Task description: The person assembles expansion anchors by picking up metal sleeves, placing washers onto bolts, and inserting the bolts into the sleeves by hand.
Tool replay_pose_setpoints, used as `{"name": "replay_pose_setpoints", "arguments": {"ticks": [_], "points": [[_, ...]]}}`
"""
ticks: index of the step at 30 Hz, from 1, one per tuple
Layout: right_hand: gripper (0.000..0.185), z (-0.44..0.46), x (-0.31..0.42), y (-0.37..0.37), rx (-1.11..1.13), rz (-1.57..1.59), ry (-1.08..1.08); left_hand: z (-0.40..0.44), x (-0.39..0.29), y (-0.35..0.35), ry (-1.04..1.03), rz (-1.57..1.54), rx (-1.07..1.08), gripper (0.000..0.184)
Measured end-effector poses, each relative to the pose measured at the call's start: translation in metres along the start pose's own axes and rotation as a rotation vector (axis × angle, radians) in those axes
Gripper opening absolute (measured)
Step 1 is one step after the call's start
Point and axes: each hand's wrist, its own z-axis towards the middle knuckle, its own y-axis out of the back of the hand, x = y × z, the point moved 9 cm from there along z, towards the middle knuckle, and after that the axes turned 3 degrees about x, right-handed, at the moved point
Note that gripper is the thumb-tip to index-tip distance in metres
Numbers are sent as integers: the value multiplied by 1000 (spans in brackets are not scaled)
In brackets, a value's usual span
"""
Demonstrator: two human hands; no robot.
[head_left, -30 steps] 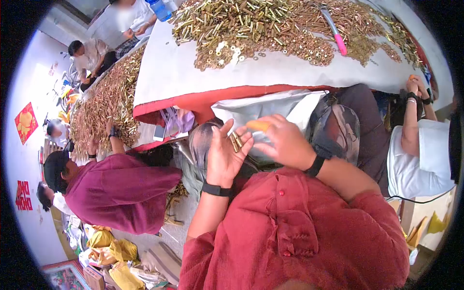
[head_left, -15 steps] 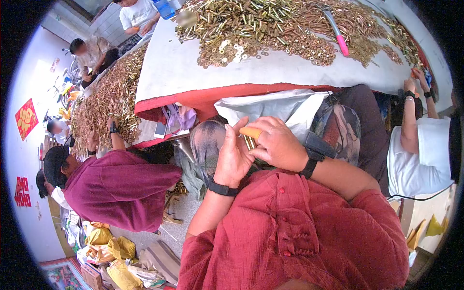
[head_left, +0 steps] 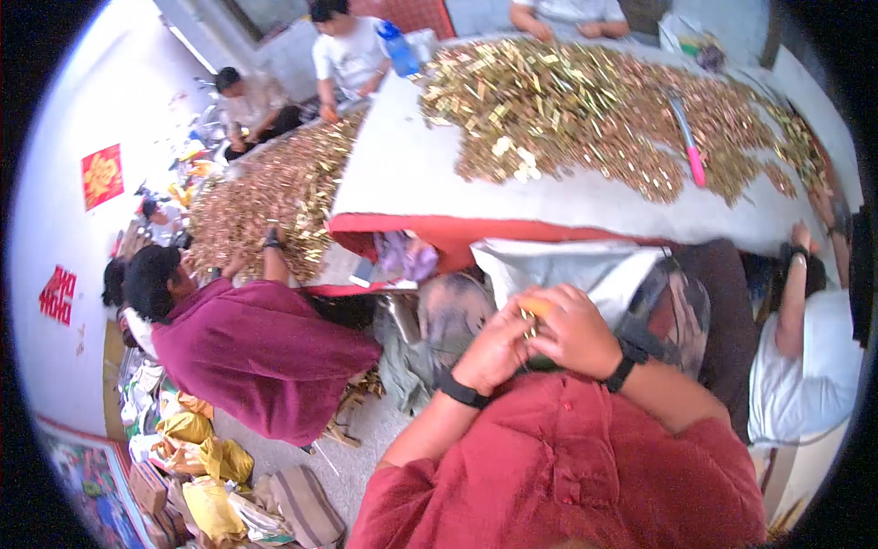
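Observation:
My left hand (head_left: 496, 352) and my right hand (head_left: 578, 334) meet above my lap, in front of the table edge. Between them show a few small brass-coloured metal tubes (head_left: 529, 322), blurred and mostly covered by fingers. The right hand's fingers close over the tubes from above, and one finger wears an orange finger cot (head_left: 541, 307). My left hand is curled around them from the other side, its fingertips partly hidden. Beyond, a large pile of brass-coloured metal tubes (head_left: 521, 87) lies on the table, with flat washers (head_left: 640, 174) along its near edge.
A pink-handled tool (head_left: 695, 165) rests on the white table (head_left: 412, 188), near a blue bottle (head_left: 399, 50). White sheeting (head_left: 567, 274) hangs by my lap. A co-worker in purple (head_left: 265, 357) handles a second pile (head_left: 274, 192) at left; another in white (head_left: 805, 366) sits at right.
My hands have come closer together, and my left hand has gone from a flatter palm to curled around the tubes. The view has shifted, showing more of the table's far side.

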Motion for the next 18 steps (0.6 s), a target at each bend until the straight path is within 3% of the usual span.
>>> {"name": "replay_pose_setpoints", "arguments": {"ticks": [9, 18], "points": [[44, -3, 16, 8, 51, -72, 45, -9, 4, -1, 50, 196, -138, 33], [43, -11, 21, 13, 42, -98, 87, -17, 10, 8, 121, 390, -163, 28]]}}
